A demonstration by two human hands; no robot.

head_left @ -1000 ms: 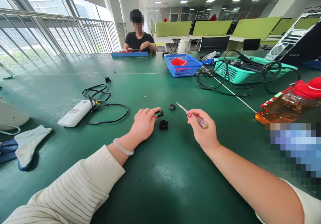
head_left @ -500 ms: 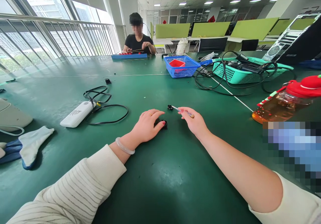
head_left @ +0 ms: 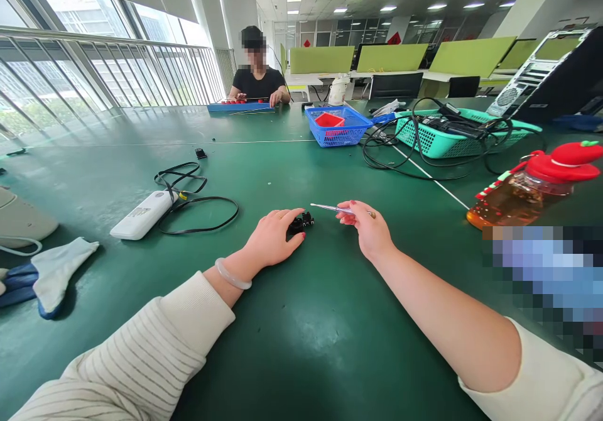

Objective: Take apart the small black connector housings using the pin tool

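My left hand [head_left: 273,237] rests on the green table [head_left: 301,333] with its fingers closed round a small black part [head_left: 301,223], which sits on the surface. My right hand [head_left: 367,226] holds a thin metal tool, tweezers or a small screwdriver [head_left: 330,208], pinched between thumb and fingers. The tool's tip points left and hovers just above and to the right of the black part.
A white power bank [head_left: 142,214] with a black cable [head_left: 198,198] lies to the left, a glove [head_left: 51,270] further left. A blue basket [head_left: 338,125], a teal basket with cables [head_left: 452,135] and a red-capped bottle [head_left: 532,185] stand right. Another person [head_left: 257,75] works at the far end.
My left hand gathered the small black parts and now grips one piece. My right hand moved left and lowered, turning the tool level toward the part.
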